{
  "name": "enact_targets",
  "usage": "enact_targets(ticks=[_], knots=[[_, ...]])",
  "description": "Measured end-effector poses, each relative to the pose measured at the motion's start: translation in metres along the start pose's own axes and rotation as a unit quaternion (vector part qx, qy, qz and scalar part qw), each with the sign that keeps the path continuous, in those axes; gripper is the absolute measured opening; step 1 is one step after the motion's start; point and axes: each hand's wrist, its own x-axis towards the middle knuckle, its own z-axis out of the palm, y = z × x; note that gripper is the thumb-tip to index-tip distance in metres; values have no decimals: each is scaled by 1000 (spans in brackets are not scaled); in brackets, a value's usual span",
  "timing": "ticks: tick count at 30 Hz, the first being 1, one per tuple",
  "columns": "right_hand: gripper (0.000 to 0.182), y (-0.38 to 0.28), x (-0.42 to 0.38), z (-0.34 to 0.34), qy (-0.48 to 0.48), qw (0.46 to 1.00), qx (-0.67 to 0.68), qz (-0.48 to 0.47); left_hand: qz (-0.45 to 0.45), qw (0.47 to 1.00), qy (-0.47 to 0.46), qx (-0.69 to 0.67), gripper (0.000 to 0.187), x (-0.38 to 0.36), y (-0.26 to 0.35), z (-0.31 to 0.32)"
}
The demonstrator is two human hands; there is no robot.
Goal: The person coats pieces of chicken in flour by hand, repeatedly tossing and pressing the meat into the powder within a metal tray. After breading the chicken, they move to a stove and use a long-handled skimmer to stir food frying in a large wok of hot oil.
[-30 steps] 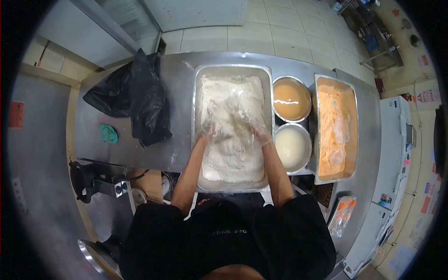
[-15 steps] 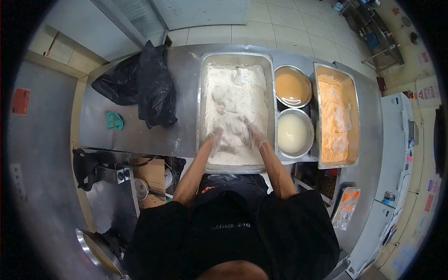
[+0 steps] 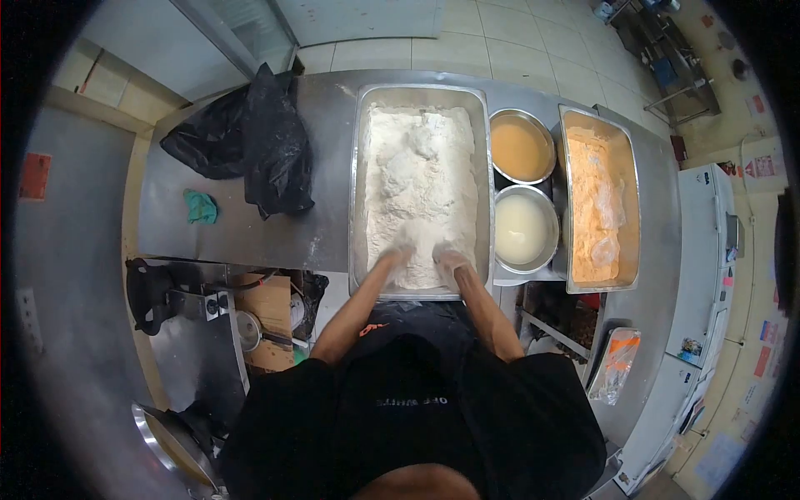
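Observation:
A deep steel tray point(image 3: 357, 200) holds a bed of white flour point(image 3: 425, 183), heaped and lumpy toward its far end. My left hand point(image 3: 397, 258), in a clear plastic glove, is at the near left of the flour. My right hand point(image 3: 450, 260), gloved the same way, is opposite it at the near right. Both touch the flour, with a gap between them. Flour and blur hide the fingers of each hand. At the far end, some flour-coated lumps point(image 3: 427, 140) show, too covered to identify.
Right of the tray stand a bowl of orange-brown liquid point(image 3: 521, 148) and a bowl of pale liquid point(image 3: 522, 231). Beyond them is a tray of orange powder point(image 3: 593, 200) with clear plastic on it. A black plastic bag point(image 3: 275, 150) and a green cloth point(image 3: 200, 207) lie on the left.
Both hands have moved down toward the tray's near edge and slightly closer together. The flour's surface has shifted, with more heaped in the middle and far part.

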Motion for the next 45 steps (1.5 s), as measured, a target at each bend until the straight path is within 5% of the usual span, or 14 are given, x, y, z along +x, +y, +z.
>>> enact_targets(ticks=[3,5,9,14,18,20,21,22,25,28,33,38,44,45], knots=[[23,23,31,-17,110,971,214,-7,-84,986,15,-144,40,18,20,-26],[23,38,42,-21,235,845,481,-11,-118,977,32,-178,43,27,17,-54],[21,57,7,-55,131,981,143,-28,-4,970,-107,219,49,7,12,-81],[20,8,18,0,79,997,16,-10,-31,996,-56,56,50,22,-10,-8],[19,21,63,-36,106,993,6,-58,-15,957,17,289,40,60,14,-32],[27,38,79,-63,343,934,-102,5,2,852,-92,515,39,42,99,-95],[30,54,89,-64,516,839,-170,43,70,839,-8,540,40,113,19,-90],[33,64,96,-88,477,874,-47,79,133,815,81,559,41,184,-60,-84],[41,65,122,-189,352,917,102,157,30,951,152,267,35,139,90,-131],[52,77,169,-167,325,937,6,125,29,963,248,101,31,147,124,-125],[55,91,157,-174,88,990,106,-34,122,974,88,171,34,135,87,-109],[59,128,188,-203,210,973,83,42,49,937,-125,324,51,119,140,-159],[67,71,228,-200,258,959,90,-72,39,985,32,163,53,191,126,-173],[71,59,208,-230,89,991,79,-64,46,980,26,191,53,200,109,-160]])
